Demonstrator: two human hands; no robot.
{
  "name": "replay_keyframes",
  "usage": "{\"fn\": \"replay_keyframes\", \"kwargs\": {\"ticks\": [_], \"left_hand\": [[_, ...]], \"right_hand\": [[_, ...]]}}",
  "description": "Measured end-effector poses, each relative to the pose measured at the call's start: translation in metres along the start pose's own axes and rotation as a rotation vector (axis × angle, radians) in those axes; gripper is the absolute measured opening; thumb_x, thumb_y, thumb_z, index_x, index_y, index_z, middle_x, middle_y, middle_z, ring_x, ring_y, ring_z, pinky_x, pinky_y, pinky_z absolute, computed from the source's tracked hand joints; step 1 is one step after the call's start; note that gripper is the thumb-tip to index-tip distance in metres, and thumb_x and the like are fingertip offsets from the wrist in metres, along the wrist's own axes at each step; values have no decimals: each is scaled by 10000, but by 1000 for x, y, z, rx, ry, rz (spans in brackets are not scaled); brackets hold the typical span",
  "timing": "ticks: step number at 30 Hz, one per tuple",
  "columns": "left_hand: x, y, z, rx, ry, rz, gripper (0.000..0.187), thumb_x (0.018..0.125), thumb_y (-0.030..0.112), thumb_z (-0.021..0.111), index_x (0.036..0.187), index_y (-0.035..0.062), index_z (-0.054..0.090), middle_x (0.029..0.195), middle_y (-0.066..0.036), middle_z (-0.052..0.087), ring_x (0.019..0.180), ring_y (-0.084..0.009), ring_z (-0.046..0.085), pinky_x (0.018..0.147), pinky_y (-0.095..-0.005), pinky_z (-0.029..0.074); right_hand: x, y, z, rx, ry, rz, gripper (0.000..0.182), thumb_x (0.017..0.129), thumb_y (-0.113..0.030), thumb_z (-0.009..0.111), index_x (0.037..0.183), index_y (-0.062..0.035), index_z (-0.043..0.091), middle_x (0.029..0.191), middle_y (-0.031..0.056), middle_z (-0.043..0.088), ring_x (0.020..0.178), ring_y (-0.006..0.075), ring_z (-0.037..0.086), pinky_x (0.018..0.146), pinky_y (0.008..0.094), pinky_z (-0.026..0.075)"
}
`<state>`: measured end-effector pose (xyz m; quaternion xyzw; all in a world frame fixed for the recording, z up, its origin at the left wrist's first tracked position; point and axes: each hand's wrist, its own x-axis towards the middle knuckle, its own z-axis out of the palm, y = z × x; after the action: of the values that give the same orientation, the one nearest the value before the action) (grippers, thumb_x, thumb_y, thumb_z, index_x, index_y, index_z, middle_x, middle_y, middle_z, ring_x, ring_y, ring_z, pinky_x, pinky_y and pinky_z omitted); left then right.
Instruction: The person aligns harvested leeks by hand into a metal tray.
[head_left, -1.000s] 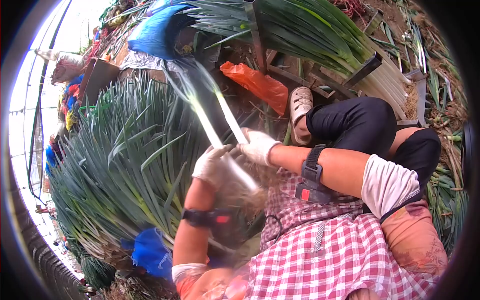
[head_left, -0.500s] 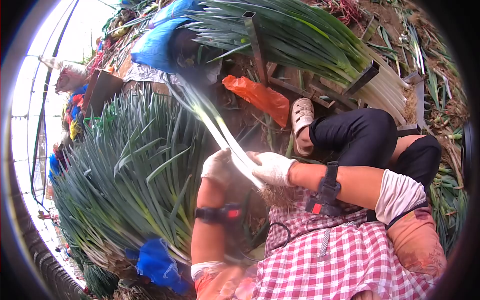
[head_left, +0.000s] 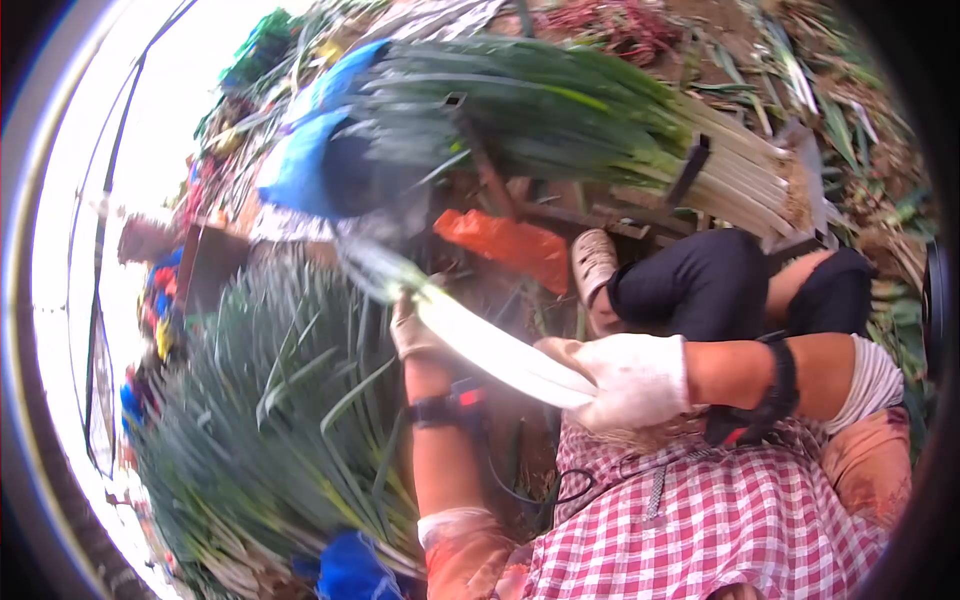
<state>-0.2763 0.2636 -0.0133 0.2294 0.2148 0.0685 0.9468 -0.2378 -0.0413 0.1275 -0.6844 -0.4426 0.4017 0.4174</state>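
Above the checked apron, holding a few white-stemmed leeks slantwise. Has the left hand, gloved, wrapped around the upper stems, about where white turns to green, and the right hand, gloved too, clenched on the lower end. Probably gripped at two spread points to hold the long stems side by side and steady. Lying directly between both hands, with leaf tops, too blurred to count, reaching past the left one toward the blue bag. Across the metal frame, laid lengthwise with another bundle, apparently to stay penned by the uprights. Just beside the left arm, crowded with a dense heap of greens.
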Motion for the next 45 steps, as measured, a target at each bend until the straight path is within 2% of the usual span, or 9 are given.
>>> {"fn": "replay_keyframes", "kwargs": {"ticks": [6,13,17,25,32,35,38,42,45], "left_hand": [[-12,-5,102,-281,-231,136,310,753,281,665,959,58,602,938,-81,612,901,-193,580,804,-337,489],[8,-13,275,100,-514,499,371,835,285,588,1032,-26,547,1051,-155,557,1002,-265,538,917,-387,443],[61,-46,376,423,-485,767,434,844,305,566,1095,-42,497,1082,-183,553,1042,-303,532,913,-432,445],[233,-98,353,352,-340,649,425,834,396,546,1066,40,547,1024,-150,593,944,-323,571,883,-483,442],[250,-130,296,239,-279,-187,396,859,303,520,1054,-42,520,1025,-191,581,960,-331,559,962,-490,391],[248,-108,298,667,-286,-262,351,847,249,554,1060,-28,522,1015,-184,586,964,-308,561,927,-473,420],[220,-110,354,2118,-33,258,299,811,196,604,1040,13,548,1040,-135,587,949,-280,558,812,-395,454],[237,-170,394,2690,-759,1244,471,797,344,599,1202,120,510,1255,-143,482,1168,-326,437,1008,-445,306],[268,-195,379,2810,-991,742,460,815,383,567,1230,192,509,1298,-141,457,1216,-329,389,1051,-434,226]], "right_hand": [[-96,-55,-92,-165,-52,255,747,715,-260,615,1372,-87,304,919,218,615,859,339,607,750,354,464],[-154,-21,-153,-1314,717,86,614,827,-266,574,1375,-232,297,758,51,531,599,145,560,420,235,479],[-176,-2,-209,-1344,962,197,741,664,-187,703,1326,-178,369,986,101,548,788,241,585,647,354,522],[-212,98,-309,-978,733,574,639,727,-128,583,1317,-206,351,1085,156,537,985,328,559,837,412,447],[-186,220,-342,-850,460,802,618,761,-137,544,1347,-170,349,1139,180,524,1008,343,557,824,413,459],[-183,278,-331,-922,353,831,558,781,-97,536,1316,-129,381,1138,194,536,999,357,569,814,425,465],[-173,277,-327,-832,301,934,451,866,-183,427,1302,-77,383,1143,229,517,1003,360,547,854,429,431],[-166,266,-327,-1024,165,988,421,877,-181,403,1284,-73,395,1109,193,543,1006,324,557,824,441,427],[-163,270,-327,-949,244,988,429,827,-153,484,1243,-62,428,1111,167,562,991,310,579,797,448,450]]}}
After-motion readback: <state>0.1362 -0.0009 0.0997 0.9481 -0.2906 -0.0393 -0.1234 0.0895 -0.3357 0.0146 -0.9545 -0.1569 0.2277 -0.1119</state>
